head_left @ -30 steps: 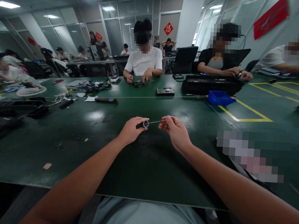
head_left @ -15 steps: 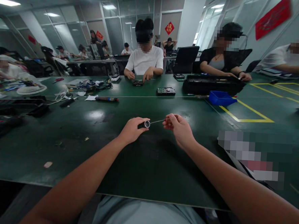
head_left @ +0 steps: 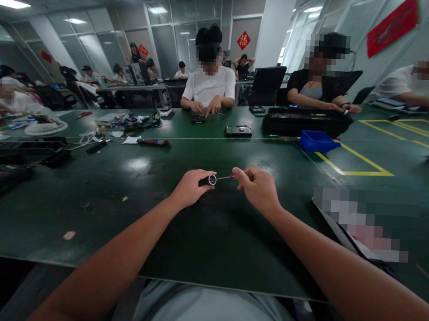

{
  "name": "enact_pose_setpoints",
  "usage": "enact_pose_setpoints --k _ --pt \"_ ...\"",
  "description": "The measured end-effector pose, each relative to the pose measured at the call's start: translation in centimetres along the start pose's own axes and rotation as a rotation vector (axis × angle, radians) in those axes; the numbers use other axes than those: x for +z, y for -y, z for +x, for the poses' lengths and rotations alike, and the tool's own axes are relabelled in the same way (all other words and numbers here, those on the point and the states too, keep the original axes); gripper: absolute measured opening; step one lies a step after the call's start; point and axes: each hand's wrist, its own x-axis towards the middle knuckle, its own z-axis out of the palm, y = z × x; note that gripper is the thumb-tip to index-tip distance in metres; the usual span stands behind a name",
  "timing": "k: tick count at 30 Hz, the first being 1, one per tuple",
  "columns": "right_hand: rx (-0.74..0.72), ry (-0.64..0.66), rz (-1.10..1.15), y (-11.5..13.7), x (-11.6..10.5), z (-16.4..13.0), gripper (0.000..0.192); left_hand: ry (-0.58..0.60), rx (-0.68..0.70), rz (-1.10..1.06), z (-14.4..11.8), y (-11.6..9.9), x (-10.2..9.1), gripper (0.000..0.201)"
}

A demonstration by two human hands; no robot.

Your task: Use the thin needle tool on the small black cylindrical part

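My left hand (head_left: 191, 188) is closed around a short black cylinder (head_left: 211, 180) with a pale ring at its open end, which faces right and toward me. Its exact kind does not show. My right hand (head_left: 258, 187) grips a thin screwdriver (head_left: 223, 178) by its red handle, most of which the fingers cover. The metal shaft points left, its tip at the ringed end of the cylinder; whether it touches inside I cannot tell. Both hands are held over the green table (head_left: 194, 246).
A blue bin (head_left: 318, 141), a long black device housing (head_left: 307, 122) and a hard drive (head_left: 238, 131) lie farther back. A pen-like tool (head_left: 153, 142) and cables (head_left: 133, 121) are at left. Co-workers sit across the table, one (head_left: 210, 85) directly opposite.
My right thumb and fingers have shifted on the screwdriver, so more of its red handle shows. The left hand has barely moved. The person opposite has brought both hands together over a small part.
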Motion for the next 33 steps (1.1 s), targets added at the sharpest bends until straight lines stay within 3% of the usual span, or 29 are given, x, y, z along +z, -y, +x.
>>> enact_pose_setpoints --k 9,18,21,26,33 --pt "-0.088 0.046 -0.039 -0.28 0.18 -0.25 0.032 -0.007 -0.021 -0.012 -0.03 0.1 0.01 0.04" --pt "-0.238 0.159 0.082 -0.05 0.07 -0.49 0.014 -0.018 -0.025 -0.004 -0.06 0.58 0.04 0.041" --pt "-0.242 0.176 0.059 0.08 0.0 -0.53 0.016 -0.011 -0.029 -0.004 -0.06 0.67 -0.01 0.041" --pt "-0.162 0.144 -0.029 0.11 0.12 -0.34 0.036 -0.002 -0.029 -0.003 -0.06 0.6 0.03 0.041" --pt "-0.154 0.136 -0.031 0.15 0.27 -0.52 0.034 -0.003 -0.034 -0.006 -0.07 0.42 0.12 0.043"
